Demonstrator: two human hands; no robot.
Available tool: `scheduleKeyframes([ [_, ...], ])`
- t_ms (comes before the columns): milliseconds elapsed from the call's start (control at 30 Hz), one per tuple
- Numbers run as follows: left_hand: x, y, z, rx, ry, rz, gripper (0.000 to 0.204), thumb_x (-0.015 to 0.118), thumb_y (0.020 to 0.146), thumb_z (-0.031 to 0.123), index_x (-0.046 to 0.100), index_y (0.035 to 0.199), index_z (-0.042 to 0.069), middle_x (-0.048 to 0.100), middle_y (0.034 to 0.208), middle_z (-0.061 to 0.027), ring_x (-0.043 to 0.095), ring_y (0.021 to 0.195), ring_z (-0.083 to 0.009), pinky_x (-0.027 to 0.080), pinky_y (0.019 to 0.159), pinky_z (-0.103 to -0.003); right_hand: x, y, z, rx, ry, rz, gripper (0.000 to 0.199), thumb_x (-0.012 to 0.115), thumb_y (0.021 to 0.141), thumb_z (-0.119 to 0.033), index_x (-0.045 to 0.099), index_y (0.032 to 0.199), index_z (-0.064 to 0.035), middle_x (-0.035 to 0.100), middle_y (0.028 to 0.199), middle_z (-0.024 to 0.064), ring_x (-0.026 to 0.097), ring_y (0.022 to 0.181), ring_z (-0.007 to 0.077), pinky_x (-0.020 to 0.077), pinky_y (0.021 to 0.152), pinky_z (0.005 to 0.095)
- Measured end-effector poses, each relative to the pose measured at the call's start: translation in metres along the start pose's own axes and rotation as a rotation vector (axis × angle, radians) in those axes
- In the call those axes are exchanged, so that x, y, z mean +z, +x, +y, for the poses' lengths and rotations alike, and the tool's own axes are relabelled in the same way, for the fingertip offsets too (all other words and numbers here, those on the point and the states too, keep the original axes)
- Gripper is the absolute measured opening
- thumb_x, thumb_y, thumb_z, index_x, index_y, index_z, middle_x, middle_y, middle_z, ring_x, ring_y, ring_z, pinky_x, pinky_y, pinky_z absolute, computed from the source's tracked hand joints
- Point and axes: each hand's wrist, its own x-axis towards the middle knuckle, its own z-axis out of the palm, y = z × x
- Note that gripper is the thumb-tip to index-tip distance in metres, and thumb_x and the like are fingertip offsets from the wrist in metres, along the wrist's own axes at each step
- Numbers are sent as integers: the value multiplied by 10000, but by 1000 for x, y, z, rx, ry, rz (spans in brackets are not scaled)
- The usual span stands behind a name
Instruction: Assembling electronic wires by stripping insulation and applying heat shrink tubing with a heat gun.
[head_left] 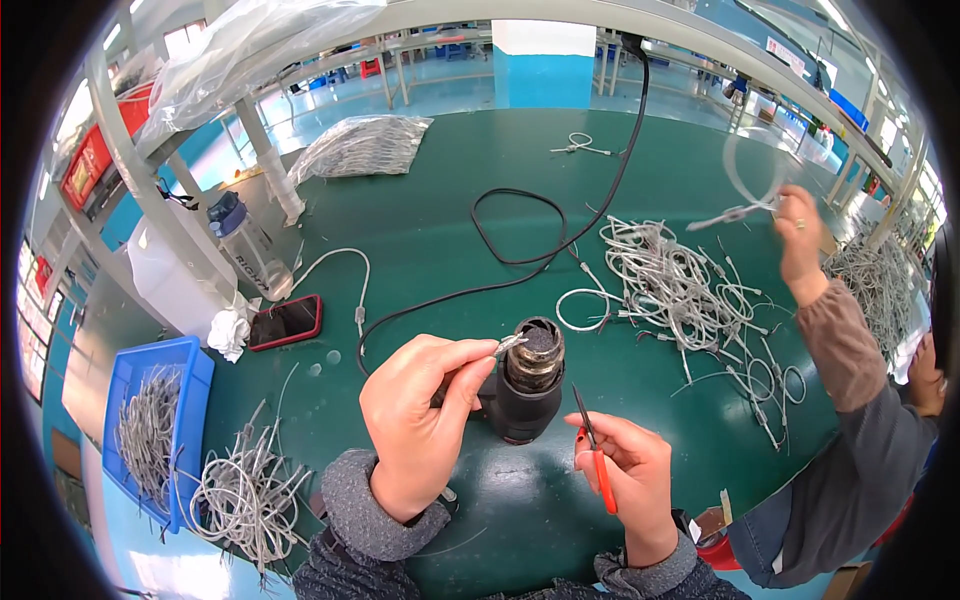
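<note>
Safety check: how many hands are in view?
4: your left hand by the heat gun, right hand gripping a tool, a co-worker's hand upper right, another hand far right. Others may be hidden.

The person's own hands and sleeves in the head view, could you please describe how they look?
The left hand and right hand are bare, with no glove or ring showing. The left sleeve and right sleeve are dark grey, flecked with lighter specks, and look thick around the wrists.
</note>
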Motion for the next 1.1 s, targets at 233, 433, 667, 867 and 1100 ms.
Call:
scheduleKeyframes([
  [233, -9, -5, 9, 49, -53, 42, 137, 633, 790, -65, 647, 920, -26, 609, 761, -85, 561, 555, -99, 427, 459, -199, 0, -5, -2, -10, 18, -12, 329, 584, 752, 93, 606, 1078, 54, 576, 730, 57, 476, 538, 39, 350, 469, 174],
  [433, -35, -34, 30, -164, -439, 43, 115, 546, 884, -10, 607, 975, -46, 597, 805, -82, 556, 598, -101, 436, 517, -198, -12, -21, 2, -254, -558, -200, 345, 607, 698, 86, 645, 1023, -22, 583, 819, 83, 547, 671, 168, 413, 562, 254],
  [667, -50, -77, 57, -118, -473, 61, 113, 502, 922, 30, 572, 976, -41, 569, 819, -75, 549, 618, -108, 454, 547, -223, -40, -59, 69, -374, -1101, -233, 331, 577, 678, 78, 654, 972, -53, 562, 866, 114, 537, 829, 281, 416, 758, 375],
  [867, -65, -113, 71, -120, -461, 86, 88, 469, 939, 47, 507, 993, -11, 527, 779, -70, 533, 593, -113, 449, 523, -229, -34, -67, 86, -447, -1075, 0, 319, 564, 699, 64, 642, 988, -46, 554, 873, 126, 531, 835, 285, 416, 770, 397],
  [1100, -95, -172, 59, -392, -673, 230, 107, 414, 975, 119, 454, 1029, 37, 504, 749, -44, 475, 560, -76, 378, 466, -191, -32, -68, 106, -478, -841, 81, 304, 508, 754, 100, 612, 1019, -8, 554, 897, 122, 550, 825, 276, 453, 719, 356],
])
